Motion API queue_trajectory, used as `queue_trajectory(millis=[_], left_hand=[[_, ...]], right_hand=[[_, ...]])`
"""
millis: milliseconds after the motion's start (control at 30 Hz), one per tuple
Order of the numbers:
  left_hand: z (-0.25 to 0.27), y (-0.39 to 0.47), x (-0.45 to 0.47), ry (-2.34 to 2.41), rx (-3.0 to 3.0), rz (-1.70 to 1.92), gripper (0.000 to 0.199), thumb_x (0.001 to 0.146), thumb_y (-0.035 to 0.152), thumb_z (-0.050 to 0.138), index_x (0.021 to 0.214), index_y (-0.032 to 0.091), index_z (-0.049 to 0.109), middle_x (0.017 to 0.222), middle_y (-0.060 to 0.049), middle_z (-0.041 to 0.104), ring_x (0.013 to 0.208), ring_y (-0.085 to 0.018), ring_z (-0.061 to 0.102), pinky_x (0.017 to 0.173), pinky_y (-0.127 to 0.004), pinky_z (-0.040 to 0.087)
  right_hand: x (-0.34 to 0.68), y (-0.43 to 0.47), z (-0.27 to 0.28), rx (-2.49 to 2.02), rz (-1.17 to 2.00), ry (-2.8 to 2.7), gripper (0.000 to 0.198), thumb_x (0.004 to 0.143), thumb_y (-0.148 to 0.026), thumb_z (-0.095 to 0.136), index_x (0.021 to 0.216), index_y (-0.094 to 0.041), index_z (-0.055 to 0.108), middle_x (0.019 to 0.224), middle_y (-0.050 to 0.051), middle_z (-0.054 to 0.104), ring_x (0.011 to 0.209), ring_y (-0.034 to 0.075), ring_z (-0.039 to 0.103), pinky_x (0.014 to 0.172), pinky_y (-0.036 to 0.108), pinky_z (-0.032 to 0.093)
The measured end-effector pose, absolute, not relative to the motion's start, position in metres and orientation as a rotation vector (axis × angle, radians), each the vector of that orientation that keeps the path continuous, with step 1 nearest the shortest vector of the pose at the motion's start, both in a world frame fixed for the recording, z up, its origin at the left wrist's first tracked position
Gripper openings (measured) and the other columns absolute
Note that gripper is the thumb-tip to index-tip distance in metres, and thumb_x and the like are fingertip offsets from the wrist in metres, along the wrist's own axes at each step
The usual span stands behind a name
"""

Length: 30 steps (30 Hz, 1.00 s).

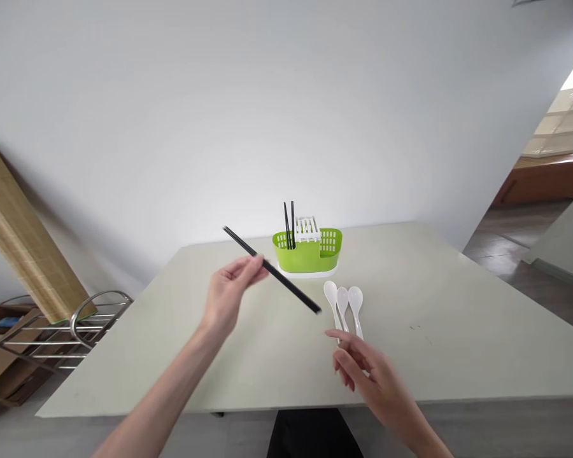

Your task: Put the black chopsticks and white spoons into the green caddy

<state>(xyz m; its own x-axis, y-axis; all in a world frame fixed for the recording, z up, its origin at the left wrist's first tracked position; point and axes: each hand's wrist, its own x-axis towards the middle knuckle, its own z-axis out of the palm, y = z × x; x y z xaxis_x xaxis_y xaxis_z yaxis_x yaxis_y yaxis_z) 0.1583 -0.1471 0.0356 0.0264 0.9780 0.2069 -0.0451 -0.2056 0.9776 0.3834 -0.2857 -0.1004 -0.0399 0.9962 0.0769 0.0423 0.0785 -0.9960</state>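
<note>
Pinched between thumb and fingers of my left hand [232,289] are black chopsticks [293,289], slanting down to the right above the table; they lie so close together that I cannot count them. My right hand [370,378] hovers by the spoon handles, index finger stretched out and the others loosely curled, with nothing in it. Three white spoons [342,299] lie side by side, bowls away from me, their handle ends partly hidden by that hand. Behind them stands a green cutlery basket [306,259] with a white slatted piece [307,229] on it and black chopsticks [293,222] upright in its left part.
The pale table [172,305] meets a white wall at the back. Left of it, a rolled bamboo mat [23,235] leans over a metal rack [81,331] near cardboard boxes. Small dark marks [415,327] show on the tabletop at right.
</note>
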Motion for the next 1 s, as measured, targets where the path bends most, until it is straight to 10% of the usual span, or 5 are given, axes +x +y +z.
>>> queue_trajectory(millis=[300, 1000], left_hand=[[0.124, -0.031, 0.159, 1.168, 1.676, 1.747, 0.044, 0.075, 0.047, 0.089, 0.096, 0.010, 0.079, 0.098, -0.012, 0.081, 0.087, -0.022, 0.079, 0.098, -0.041, 0.063], [0.004, 0.096, 0.211, 1.554, 1.982, 1.041, 0.027, 0.078, 0.041, 0.085, 0.089, 0.017, 0.079, 0.094, -0.009, 0.083, 0.081, -0.024, 0.080, 0.084, -0.035, 0.064]], right_hand=[[0.491, -0.267, -0.157, -1.400, 0.921, -1.021, 0.059, 0.097, -0.068, 0.056, 0.129, -0.019, 0.059, 0.080, 0.001, 0.063, 0.062, 0.016, 0.057, 0.057, 0.029, 0.050], [0.491, -0.269, -0.159, -1.600, 0.751, -0.935, 0.047, 0.096, -0.066, 0.056, 0.114, -0.024, 0.070, 0.068, 0.002, 0.066, 0.056, 0.017, 0.057, 0.053, 0.025, 0.047]])
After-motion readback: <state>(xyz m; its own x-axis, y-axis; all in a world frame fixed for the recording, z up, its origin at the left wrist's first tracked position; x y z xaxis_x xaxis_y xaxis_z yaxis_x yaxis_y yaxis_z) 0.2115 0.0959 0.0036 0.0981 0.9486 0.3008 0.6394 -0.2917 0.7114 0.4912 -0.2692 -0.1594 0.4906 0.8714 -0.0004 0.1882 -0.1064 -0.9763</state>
